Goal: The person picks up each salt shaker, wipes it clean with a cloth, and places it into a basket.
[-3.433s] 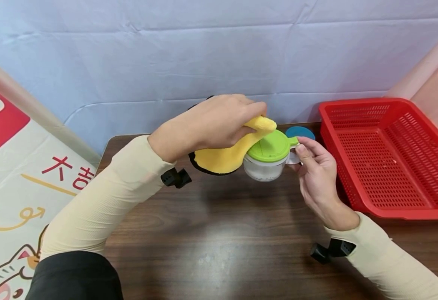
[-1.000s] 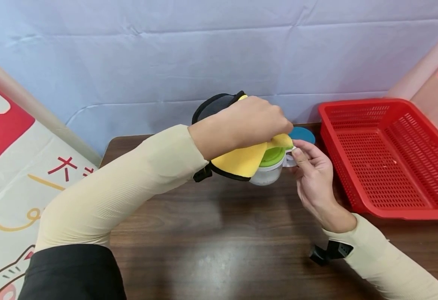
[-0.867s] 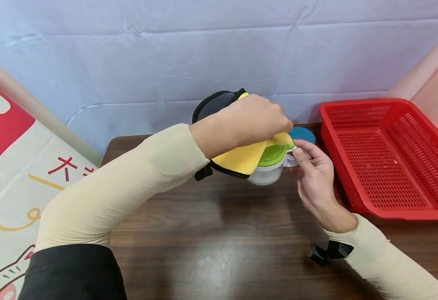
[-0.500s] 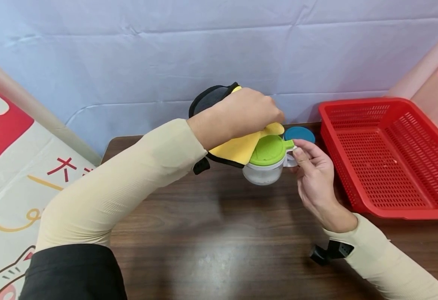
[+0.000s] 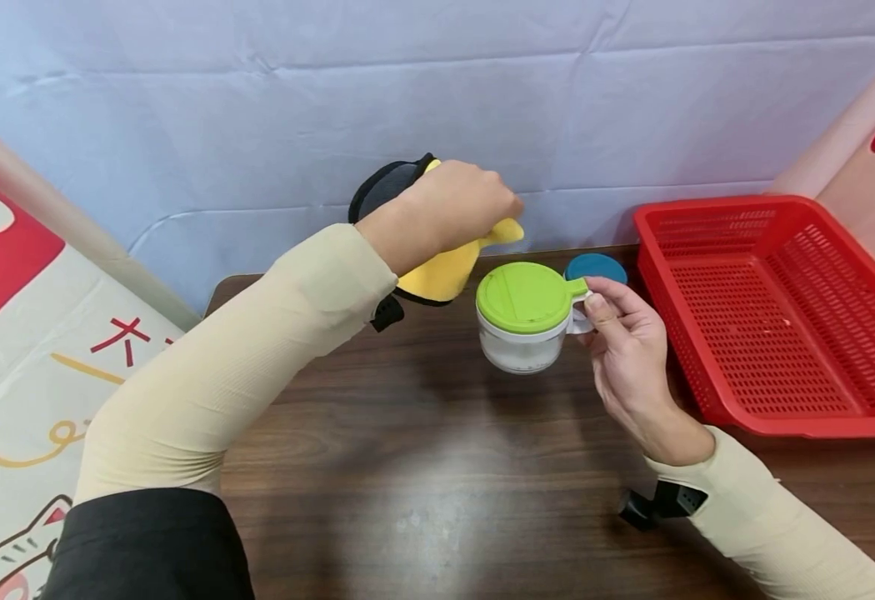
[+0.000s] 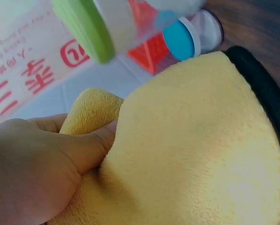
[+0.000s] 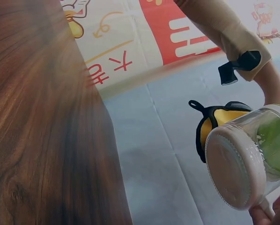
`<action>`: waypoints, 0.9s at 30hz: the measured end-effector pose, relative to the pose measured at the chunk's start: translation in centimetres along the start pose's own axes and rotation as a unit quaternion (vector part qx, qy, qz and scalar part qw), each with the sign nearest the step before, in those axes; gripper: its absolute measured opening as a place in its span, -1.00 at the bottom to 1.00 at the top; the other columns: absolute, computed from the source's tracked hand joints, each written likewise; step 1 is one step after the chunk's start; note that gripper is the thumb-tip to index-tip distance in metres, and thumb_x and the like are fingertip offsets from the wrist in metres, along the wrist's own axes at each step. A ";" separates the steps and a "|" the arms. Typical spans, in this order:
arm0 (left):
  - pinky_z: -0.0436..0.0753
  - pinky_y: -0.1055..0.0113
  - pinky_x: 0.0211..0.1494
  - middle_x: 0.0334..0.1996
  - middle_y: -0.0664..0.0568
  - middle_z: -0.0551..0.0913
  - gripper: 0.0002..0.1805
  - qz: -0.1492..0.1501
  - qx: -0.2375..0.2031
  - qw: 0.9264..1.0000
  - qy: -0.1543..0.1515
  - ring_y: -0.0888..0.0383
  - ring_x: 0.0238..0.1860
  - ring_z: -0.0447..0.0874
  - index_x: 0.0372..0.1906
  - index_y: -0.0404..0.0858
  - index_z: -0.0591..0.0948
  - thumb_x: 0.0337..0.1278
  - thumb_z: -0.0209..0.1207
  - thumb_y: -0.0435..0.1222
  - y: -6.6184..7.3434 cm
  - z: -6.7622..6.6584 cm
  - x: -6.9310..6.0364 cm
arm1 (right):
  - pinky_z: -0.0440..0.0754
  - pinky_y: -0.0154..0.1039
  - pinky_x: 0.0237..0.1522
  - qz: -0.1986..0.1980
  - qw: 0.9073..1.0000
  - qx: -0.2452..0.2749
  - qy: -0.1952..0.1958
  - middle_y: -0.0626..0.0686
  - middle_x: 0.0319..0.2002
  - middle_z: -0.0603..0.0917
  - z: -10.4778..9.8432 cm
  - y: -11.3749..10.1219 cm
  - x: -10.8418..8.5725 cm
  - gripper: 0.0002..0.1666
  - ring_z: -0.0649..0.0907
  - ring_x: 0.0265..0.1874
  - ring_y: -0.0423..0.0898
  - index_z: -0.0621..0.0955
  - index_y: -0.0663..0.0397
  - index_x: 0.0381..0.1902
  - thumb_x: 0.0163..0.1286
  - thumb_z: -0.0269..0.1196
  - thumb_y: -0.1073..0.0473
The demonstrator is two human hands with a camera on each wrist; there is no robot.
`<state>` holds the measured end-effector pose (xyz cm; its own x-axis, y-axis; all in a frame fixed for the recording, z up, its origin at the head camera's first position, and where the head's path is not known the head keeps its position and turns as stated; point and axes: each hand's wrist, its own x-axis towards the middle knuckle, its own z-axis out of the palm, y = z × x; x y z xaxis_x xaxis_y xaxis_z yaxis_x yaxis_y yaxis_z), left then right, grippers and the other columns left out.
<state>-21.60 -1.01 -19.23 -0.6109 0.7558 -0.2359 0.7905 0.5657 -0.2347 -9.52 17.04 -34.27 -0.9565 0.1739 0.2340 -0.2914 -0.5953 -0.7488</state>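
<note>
A clear seasoning jar [image 5: 523,348] with a lime-green lid [image 5: 523,297] is held up over the wooden table, its underside visible in the right wrist view. My right hand [image 5: 632,367] pinches the jar's side handle [image 5: 580,320] between thumb and fingers. To the jar's left, my left hand [image 5: 445,204] grips a yellow cleaning cloth [image 5: 441,275] with black edging and a dark grey side [image 5: 385,190]. In the left wrist view the thumb presses into the bunched cloth [image 6: 187,140]. Cloth and jar are apart. Some left fingers are hidden by the cloth.
Behind the held jar stands a second jar with a blue lid [image 5: 597,267]. A red plastic basket [image 5: 715,392] sits on the right of the brown table [image 5: 407,500]. Pale cloth [image 5: 332,125] hangs along the back, with printed sheets at both sides.
My left hand has drawn the cloth off the green lid, moving left and slightly up, so the whole lid shows. The right hand holds the jar nearly where it was.
</note>
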 end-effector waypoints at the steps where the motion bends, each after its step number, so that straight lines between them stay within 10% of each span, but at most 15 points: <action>1: 0.63 0.16 -0.07 -0.13 -0.04 0.70 -0.77 -0.003 -0.005 1.000 0.000 0.01 -0.21 0.59 0.08 -0.16 0.66 0.43 0.16 -0.34 -0.3 0.1 -0.1 | 0.72 -0.35 -0.30 0.000 1.000 0.000 -0.001 0.09 -0.22 0.80 0.0 0.0 0.0 -0.79 0.76 -0.30 -0.13 0.73 0.27 -0.07 0.46 0.19 0.44; 10: 0.31 0.24 -0.26 -0.33 -0.01 0.52 -0.78 -0.013 -0.048 0.999 0.014 0.06 -0.35 0.35 -0.22 -0.22 0.59 0.18 -0.01 -0.51 -1.2 0.2 -1.2 | 0.72 -0.34 -0.30 0.000 1.000 0.020 -0.007 0.12 -0.22 0.79 -0.1 -0.2 0.0 -0.79 0.76 -0.30 -0.12 0.72 0.33 -0.05 0.44 0.20 0.45; 27: 0.64 0.11 -0.18 -0.23 -0.03 0.69 -0.90 0.004 -0.011 0.997 0.082 0.00 -0.24 0.64 -0.14 -0.15 0.67 0.33 0.23 -0.37 1.3 -2.7 -5.4 | 0.58 -0.41 -0.48 0.004 1.000 -0.001 0.021 0.08 -0.28 0.79 -0.4 -0.2 0.3 -0.81 0.70 -0.38 -0.15 0.73 0.29 -0.09 0.43 0.23 0.43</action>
<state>-17.20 -3.49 -15.74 -0.5904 0.8031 -0.0805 0.7975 0.5651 -0.2114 -9.80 17.51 -34.28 -0.9583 0.2015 0.2028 -0.2842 -0.5956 -0.7513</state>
